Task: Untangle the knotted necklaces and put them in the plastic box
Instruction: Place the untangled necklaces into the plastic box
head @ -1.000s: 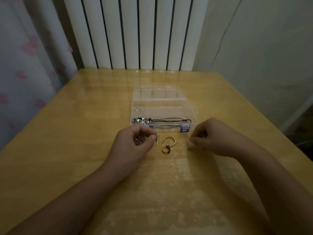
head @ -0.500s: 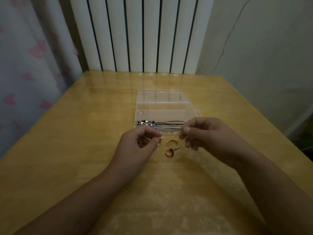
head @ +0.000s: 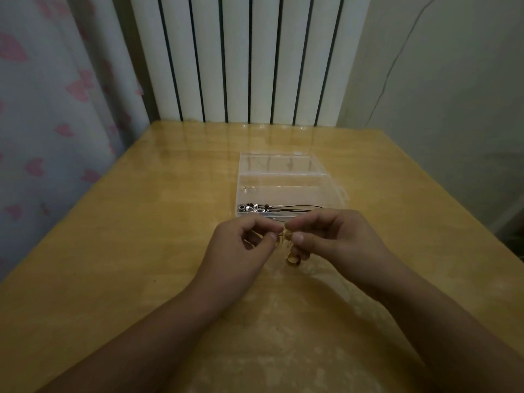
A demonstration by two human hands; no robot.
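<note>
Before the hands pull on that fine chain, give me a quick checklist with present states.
1. Left hand pinches the thin chain: ok.
2. Right hand pinches the chain too: ok, thumb and forefinger meet beside the left.
3. Knot loosened: cannot tell, chain too fine to see.
4. Plastic box open to receive: ok, lid laid back.
5. Dark cord necklace already in the box's near compartment: ok.
6. Gold ring on the table under the right hand, clear of the chain: cannot tell.
</note>
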